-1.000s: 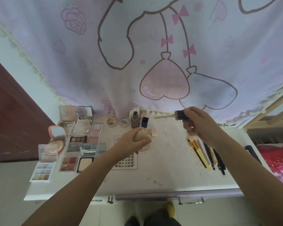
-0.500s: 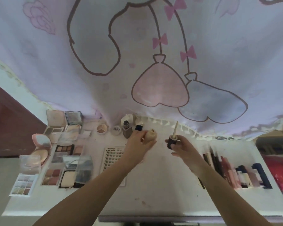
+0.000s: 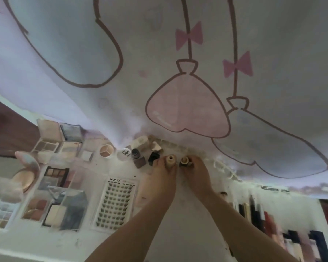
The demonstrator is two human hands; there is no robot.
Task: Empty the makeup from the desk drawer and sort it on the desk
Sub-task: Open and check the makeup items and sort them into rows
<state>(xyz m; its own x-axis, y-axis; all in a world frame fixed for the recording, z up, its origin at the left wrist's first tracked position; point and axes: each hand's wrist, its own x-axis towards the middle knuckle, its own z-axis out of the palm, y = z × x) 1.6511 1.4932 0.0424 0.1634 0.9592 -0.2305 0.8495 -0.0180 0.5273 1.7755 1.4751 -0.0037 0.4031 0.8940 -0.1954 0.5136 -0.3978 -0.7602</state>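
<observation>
Left hand (image 3: 160,178) holding small beige bottle (image 3: 170,161) upright on white worktop (image 3: 187,214); right hand (image 3: 196,174) holding dark round cap (image 3: 185,161) just beside.

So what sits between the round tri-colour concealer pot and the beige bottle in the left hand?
In the head view, between the concealer pot and the beige bottle: a white round jar, a brown bottle, then a small black bottle.
</observation>
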